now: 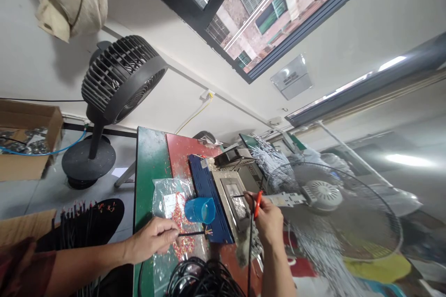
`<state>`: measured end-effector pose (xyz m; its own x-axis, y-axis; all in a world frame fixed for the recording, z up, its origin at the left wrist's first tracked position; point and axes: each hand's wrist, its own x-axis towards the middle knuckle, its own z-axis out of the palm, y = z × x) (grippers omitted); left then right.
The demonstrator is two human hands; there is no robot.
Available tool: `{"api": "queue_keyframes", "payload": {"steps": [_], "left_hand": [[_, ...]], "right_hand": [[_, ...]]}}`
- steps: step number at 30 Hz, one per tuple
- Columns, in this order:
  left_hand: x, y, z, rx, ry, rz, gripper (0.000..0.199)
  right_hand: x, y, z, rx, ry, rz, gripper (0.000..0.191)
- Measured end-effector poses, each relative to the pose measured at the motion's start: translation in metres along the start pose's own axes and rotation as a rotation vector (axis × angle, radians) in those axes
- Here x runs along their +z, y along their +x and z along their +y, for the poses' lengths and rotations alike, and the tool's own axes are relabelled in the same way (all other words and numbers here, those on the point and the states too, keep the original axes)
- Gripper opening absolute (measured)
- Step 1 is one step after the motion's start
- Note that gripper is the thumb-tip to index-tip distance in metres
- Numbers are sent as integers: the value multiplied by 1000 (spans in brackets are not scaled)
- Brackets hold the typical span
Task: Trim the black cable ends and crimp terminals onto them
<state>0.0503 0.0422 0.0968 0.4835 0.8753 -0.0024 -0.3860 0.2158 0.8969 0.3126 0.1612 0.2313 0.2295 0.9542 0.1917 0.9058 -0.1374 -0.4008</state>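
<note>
My left hand (156,236) is closed in a pinch around a black cable (191,233). Its stripped end, with several coloured wires fanned out, points right over the edge of a blue slotted panel (209,199). My right hand (266,216) is closed on an orange-handled tool (258,203), whose kind I cannot make out. A second black cable (250,255) also runs through these fingers and hangs downward. Below and left of my right hand is a metal box with a shiny rectangular well (237,202). A blue cup (200,209) stands between my hands.
Coloured wire scraps (183,218) lie on a plastic bag (160,195). Coiled black cable (202,278) sits at the front. A wire-guarded fan (322,195) stands right, a black fan (121,79) left. Several stripped cables (75,227) lie by my left arm.
</note>
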Motion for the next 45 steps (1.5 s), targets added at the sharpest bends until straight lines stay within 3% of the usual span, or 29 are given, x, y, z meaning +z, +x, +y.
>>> {"api": "queue_keyframes", "payload": {"steps": [20,26,31,35,39,45], "left_hand": [[-1,1,-7,32,1,46,39],[0,3,-12,52,-25,81,36],[2,4,-5,6,-167,99,37],[2,2,-1,22,-268,103,35],[3,-5,5,52,-341,137,33],[4,-19,22,37,-402,139,32]], "right_hand": [[-3,-1,0,17,70,2,60],[-5,-33,-5,29,238,73,59],[20,-91,-19,58,446,147,52],[49,-122,-26,58,420,191,51],[69,-130,-27,-3,326,210,48],[81,-130,-20,0,246,252,49]]}}
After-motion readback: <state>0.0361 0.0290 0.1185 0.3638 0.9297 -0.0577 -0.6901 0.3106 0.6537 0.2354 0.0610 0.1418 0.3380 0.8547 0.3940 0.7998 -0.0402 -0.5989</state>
